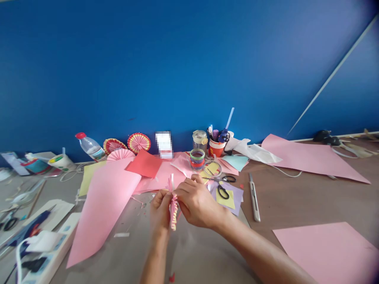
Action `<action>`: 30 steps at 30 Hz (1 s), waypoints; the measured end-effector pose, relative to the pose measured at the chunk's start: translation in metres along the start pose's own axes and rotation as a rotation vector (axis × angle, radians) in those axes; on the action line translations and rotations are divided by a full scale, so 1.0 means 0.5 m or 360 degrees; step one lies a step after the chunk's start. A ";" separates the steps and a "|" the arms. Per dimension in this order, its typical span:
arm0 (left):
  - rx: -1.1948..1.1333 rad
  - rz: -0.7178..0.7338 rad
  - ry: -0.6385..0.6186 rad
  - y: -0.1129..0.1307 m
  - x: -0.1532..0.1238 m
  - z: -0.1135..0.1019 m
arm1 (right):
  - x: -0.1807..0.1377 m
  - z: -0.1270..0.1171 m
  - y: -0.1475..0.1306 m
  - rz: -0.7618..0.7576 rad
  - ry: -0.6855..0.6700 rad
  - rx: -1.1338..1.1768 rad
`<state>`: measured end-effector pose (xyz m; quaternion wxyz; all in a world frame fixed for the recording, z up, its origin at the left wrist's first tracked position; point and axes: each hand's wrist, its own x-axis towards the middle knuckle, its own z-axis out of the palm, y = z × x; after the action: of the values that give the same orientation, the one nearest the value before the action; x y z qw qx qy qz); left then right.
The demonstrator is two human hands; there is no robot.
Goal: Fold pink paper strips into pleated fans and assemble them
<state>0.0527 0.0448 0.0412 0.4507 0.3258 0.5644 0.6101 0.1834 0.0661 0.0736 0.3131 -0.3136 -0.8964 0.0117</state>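
Both hands meet over the grey table, pinching a small pleated pink paper piece point(173, 209) with a yellow edge, held upright between them. My left hand point(160, 210) grips it from the left side with curled fingers. My right hand point(196, 202) closes on it from the right, fingers bent over its top half. Just behind the hands lie pink paper sheets point(103, 203), a red sheet point(144, 163) and black-handled scissors point(222, 191) on purple and yellow paper.
Finished paper fans point(138, 142) lean on the blue wall beside a water bottle point(89, 146). A jar point(200, 140), a cup of pens point(217, 146), tape rolls point(197, 158) and a utility knife point(254, 197) sit behind and right. Large pink sheets point(328, 248) lie right; a power strip point(50, 252) left.
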 end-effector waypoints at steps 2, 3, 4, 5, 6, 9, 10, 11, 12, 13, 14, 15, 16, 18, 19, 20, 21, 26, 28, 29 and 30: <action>-0.0043 0.0001 0.0019 -0.002 -0.003 -0.002 | -0.002 0.001 -0.009 0.0047 -0.0015 0.0020; -0.0065 0.0000 0.0026 -0.001 -0.005 -0.002 | -0.004 0.002 -0.015 0.0072 -0.0014 0.0034; -0.0088 -0.0004 0.0030 0.000 -0.008 -0.002 | -0.005 0.004 -0.021 0.0098 -0.0013 0.0056; -0.0113 -0.0010 0.0029 0.003 -0.012 -0.002 | -0.006 0.004 -0.028 0.0132 -0.0011 0.0086; -0.0140 -0.0015 0.0023 0.005 -0.015 -0.002 | -0.006 0.005 -0.034 0.0176 -0.0009 0.0129; -0.0248 0.0004 -0.0011 0.012 -0.019 -0.002 | -0.005 -0.003 -0.041 0.0303 -0.0062 0.0403; -0.0269 0.0019 -0.0027 0.013 -0.019 -0.003 | -0.004 -0.008 -0.038 0.0336 -0.0096 0.0569; -0.0272 0.0030 -0.0042 0.013 -0.018 -0.003 | -0.003 -0.013 -0.032 0.0381 -0.0124 0.0754; -0.0260 0.0033 -0.0052 0.012 -0.017 -0.003 | -0.002 -0.019 -0.024 0.0451 -0.0138 0.0938; -0.0240 0.0026 -0.0067 0.011 -0.016 -0.004 | 0.000 -0.024 -0.015 0.0564 -0.0127 0.1099; -0.0219 0.0008 -0.0092 0.010 -0.016 -0.004 | 0.001 -0.027 -0.005 0.0720 -0.0087 0.1220; -0.0206 -0.0017 -0.0131 0.008 -0.016 -0.003 | 0.003 -0.029 0.005 0.0891 -0.0033 0.1314; -0.0204 -0.0042 -0.0181 0.006 -0.016 -0.003 | 0.005 -0.029 0.014 0.1043 0.0015 0.1400; -0.0208 -0.0080 -0.0296 0.002 -0.017 -0.001 | 0.009 -0.023 0.026 0.1222 0.0059 0.1608; -0.0205 -0.0091 -0.0352 0.000 -0.018 -0.001 | 0.011 -0.018 0.030 0.1249 0.0060 0.1725; -0.0198 -0.0096 -0.0401 -0.002 -0.019 0.000 | 0.013 -0.012 0.031 0.1253 0.0056 0.1839; -0.0185 -0.0099 -0.0448 -0.004 -0.020 0.001 | 0.014 -0.006 0.031 0.1253 0.0054 0.1938; -0.0018 0.0052 -0.0616 -0.013 -0.019 0.002 | 0.016 0.018 0.024 0.1366 0.0157 0.2083; 0.0015 0.0164 -0.0659 -0.018 -0.014 0.001 | 0.014 0.022 0.020 0.1385 0.0240 0.1945; 0.0025 0.0184 -0.0678 -0.022 -0.012 0.000 | 0.013 0.023 0.018 0.1380 0.0282 0.1869; 0.0040 0.0181 -0.0688 -0.025 -0.009 0.000 | 0.012 0.024 0.016 0.1369 0.0311 0.1815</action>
<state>0.0565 0.0402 0.0292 0.5220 0.4858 0.4429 0.5434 0.1772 0.0780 0.0658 0.4745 -0.4262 -0.5157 0.5721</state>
